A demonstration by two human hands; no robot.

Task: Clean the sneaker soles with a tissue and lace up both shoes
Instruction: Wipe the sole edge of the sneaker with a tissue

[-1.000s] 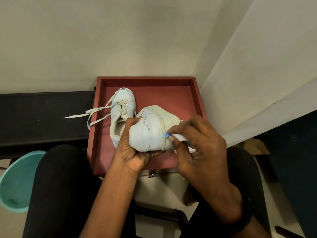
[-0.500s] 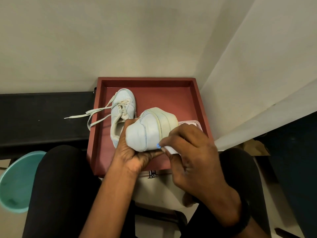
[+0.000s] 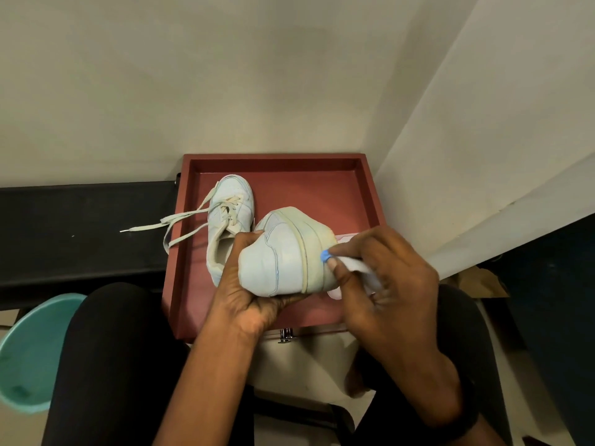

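My left hand [image 3: 248, 297] grips a white sneaker [image 3: 283, 252] by its heel, tipped on its side above the red tray [image 3: 273, 162] so the yellowed sole edge faces right. My right hand [image 3: 380, 284] pinches a white tissue [image 3: 357, 265] and presses it against that sole edge. A second white sneaker [image 3: 230, 214] lies in the tray at the left, toe pointing away. Its loose laces [image 3: 161, 225] trail over the tray's left rim onto the black bench.
A black bench [image 3: 80, 230] runs along the left. A teal bin [image 3: 29, 352] stands on the floor at lower left. A pink-and-white pack [image 3: 346, 236] lies in the tray behind my right hand. My black-clad legs frame the tray. Walls close in behind and right.
The held sneaker has turned slightly, showing more of its sole edge. My right hand with the tissue has slid along the sole rim, back up and to the right.
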